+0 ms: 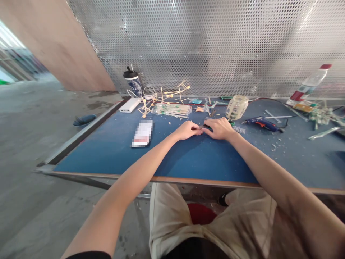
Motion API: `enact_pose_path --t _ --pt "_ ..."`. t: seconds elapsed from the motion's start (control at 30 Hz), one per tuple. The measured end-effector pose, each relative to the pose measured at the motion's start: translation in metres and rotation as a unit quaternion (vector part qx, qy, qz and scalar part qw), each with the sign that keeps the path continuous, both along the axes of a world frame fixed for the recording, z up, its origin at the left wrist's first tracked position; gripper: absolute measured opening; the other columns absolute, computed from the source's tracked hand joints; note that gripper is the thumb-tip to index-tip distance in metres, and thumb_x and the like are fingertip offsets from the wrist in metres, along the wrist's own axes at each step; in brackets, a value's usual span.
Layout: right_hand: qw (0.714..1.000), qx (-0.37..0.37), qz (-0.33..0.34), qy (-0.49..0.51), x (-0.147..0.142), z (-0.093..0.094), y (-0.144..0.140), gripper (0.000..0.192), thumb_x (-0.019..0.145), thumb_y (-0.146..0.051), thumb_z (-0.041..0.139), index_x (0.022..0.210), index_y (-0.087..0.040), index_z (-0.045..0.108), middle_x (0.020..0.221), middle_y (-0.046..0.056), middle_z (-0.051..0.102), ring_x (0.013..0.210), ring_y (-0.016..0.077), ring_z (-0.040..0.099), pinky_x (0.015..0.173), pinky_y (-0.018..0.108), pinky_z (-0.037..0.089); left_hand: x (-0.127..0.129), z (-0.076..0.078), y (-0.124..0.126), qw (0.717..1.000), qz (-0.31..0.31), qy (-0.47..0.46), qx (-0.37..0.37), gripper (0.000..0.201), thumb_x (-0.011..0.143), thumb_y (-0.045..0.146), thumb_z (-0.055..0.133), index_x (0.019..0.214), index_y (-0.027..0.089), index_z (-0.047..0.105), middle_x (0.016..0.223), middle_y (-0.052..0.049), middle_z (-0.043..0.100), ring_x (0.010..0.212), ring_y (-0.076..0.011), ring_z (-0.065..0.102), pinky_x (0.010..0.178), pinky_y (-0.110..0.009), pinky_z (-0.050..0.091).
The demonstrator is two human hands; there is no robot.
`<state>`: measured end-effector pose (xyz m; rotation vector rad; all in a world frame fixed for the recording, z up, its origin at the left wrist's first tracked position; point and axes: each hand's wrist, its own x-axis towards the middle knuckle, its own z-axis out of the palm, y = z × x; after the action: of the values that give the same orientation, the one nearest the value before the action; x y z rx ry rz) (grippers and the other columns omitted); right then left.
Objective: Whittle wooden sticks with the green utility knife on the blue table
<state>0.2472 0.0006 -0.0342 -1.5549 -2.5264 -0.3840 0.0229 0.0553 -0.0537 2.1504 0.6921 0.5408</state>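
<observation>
Left hand and right hand, fingers pinching a small dark tool on the worktop; a slip could nick fingertips.

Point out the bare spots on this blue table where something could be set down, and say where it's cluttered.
Bare: the near strip of the blue table between the front edge and both hands, left hand and right hand; also the near-left corner below the phone. Crowded: the back edge around the stick packet, the jar, the glue gun and the scraps at right.

Two hands, one glue gun, one phone, two bottles.
</observation>
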Motion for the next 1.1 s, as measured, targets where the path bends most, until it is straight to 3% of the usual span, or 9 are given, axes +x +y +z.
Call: enact_pose_path --t 0.27,0.53,0.87,1.1 --pt "1.000 0.007 -0.015 0.001 0.000 -0.003 0.001 0.052 0.100 -0.059 0.031 0.114 -0.025 0.068 0.106 0.008 0.077 0.086 0.0263 0.068 0.061 0.032 0.025 0.001 -0.002 0.003 1.000 -0.008 -0.007 -0.010 0.034 0.086 0.046 0.068 0.091 0.014 0.078 0.081 -0.004 0.074 0.077 -0.0167 0.066 0.075 -0.029 0.048" --pt "0.996 0.011 -0.031 0.085 0.012 -0.007 0.009 0.055 0.098 -0.063 0.036 0.122 -0.023 0.064 0.111 0.008 0.077 0.096 0.0285 0.070 0.066 0.032 0.033 0.000 -0.002 0.000 0.999 -0.023 -0.029 -0.037 0.023 0.091 0.028 0.064 0.107 0.016 0.075 0.104 -0.009 0.078 0.088 -0.0152 0.071 0.086 -0.029 0.053" --pt "0.999 0.001 -0.021 0.024 0.004 -0.004 0.005 0.050 0.099 -0.065 0.036 0.110 -0.026 0.064 0.103 0.006 0.077 0.085 0.0265 0.069 0.061 0.031 0.025 0.000 0.001 -0.001 1.000 -0.010 -0.018 -0.003 0.018 0.088 0.027 0.066 0.096 0.015 0.077 0.091 -0.006 0.078 0.084 -0.0158 0.071 0.083 -0.028 0.053" --pt "1.000 -0.008 -0.011 0.011 0.004 -0.002 0.005 0.050 0.100 -0.063 0.033 0.111 -0.026 0.065 0.103 0.005 0.077 0.083 0.0252 0.068 0.061 0.032 0.025 0.000 -0.001 0.001 1.000 -0.019 -0.014 0.001 0.021 0.091 0.032 0.065 0.096 0.015 0.076 0.094 -0.006 0.078 0.085 -0.0160 0.071 0.081 -0.029 0.053"
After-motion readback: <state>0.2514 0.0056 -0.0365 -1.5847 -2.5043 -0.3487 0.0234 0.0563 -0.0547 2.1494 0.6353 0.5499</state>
